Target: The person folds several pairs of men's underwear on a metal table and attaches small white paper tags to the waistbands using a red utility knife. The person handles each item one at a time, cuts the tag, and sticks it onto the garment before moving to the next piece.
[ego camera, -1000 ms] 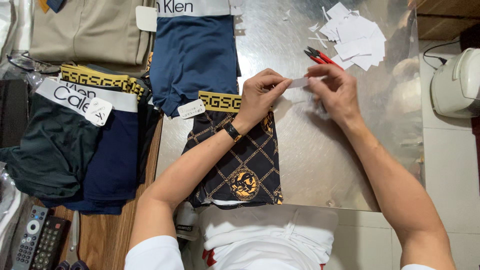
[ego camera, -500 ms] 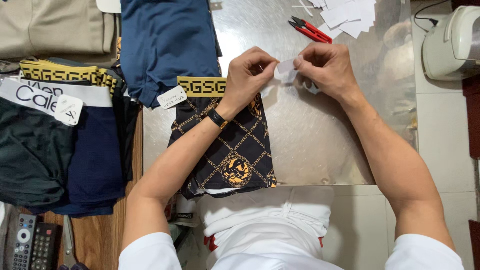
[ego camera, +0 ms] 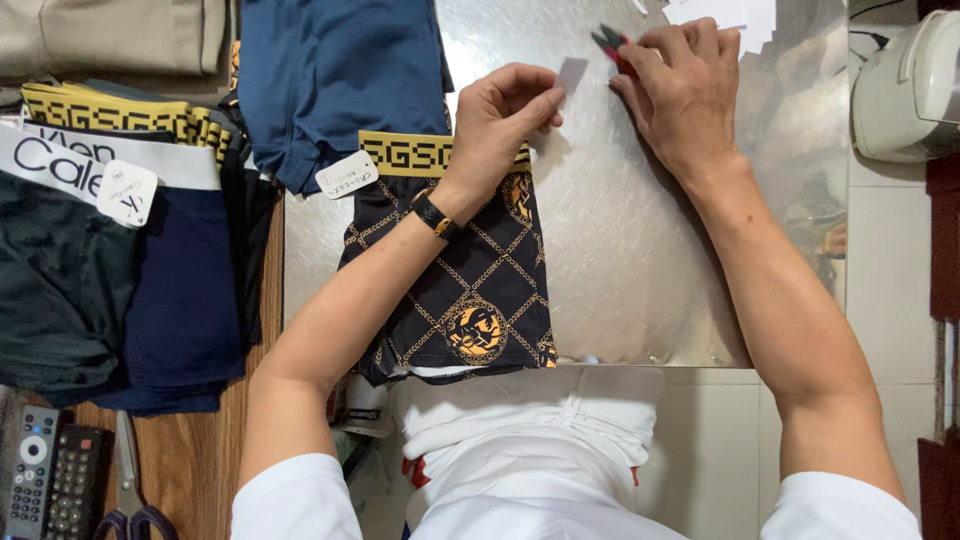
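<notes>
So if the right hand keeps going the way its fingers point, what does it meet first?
The right hand already lies on the red-handled tool; just beyond, likely the white paper tags at the frame's top edge.

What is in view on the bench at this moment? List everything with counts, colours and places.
patterned shorts: 1, black and gold, centre on metal sheet
blue garment: 1, top centre
folded garments: several, navy, dark green, beige, left
paper tags: a pile, white, top right
small tag: 1, white, pinched in left fingers
red-handled tool: 1, under right hand
remotes: 2, dark, bottom left
scissors: 1, bottom left
white appliance: 1, right edge
left hand: holding small tag
right hand: on the tool
</notes>
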Demonstrator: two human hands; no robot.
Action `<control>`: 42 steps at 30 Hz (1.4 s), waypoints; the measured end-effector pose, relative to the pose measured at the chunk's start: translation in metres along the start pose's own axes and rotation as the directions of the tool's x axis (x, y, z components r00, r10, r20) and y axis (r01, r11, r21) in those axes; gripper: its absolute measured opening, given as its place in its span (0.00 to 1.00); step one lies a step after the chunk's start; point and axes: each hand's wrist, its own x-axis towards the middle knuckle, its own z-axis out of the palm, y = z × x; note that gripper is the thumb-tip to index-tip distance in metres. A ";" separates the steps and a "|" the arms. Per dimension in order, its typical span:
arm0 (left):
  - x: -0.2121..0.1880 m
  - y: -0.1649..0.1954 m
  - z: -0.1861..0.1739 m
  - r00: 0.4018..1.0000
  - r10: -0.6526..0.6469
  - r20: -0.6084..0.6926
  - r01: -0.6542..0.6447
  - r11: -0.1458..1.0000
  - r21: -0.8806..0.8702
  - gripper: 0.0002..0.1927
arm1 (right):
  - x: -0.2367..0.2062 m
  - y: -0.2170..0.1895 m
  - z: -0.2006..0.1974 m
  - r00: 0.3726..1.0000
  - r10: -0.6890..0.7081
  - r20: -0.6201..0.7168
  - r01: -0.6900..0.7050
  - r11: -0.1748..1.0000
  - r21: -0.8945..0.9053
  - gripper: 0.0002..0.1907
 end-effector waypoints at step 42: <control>0.002 0.009 0.003 0.998 0.028 -0.058 -0.045 0.942 -0.331 0.07 | -0.002 -0.064 0.001 0.840 0.222 0.495 -0.527 0.122 0.841 0.19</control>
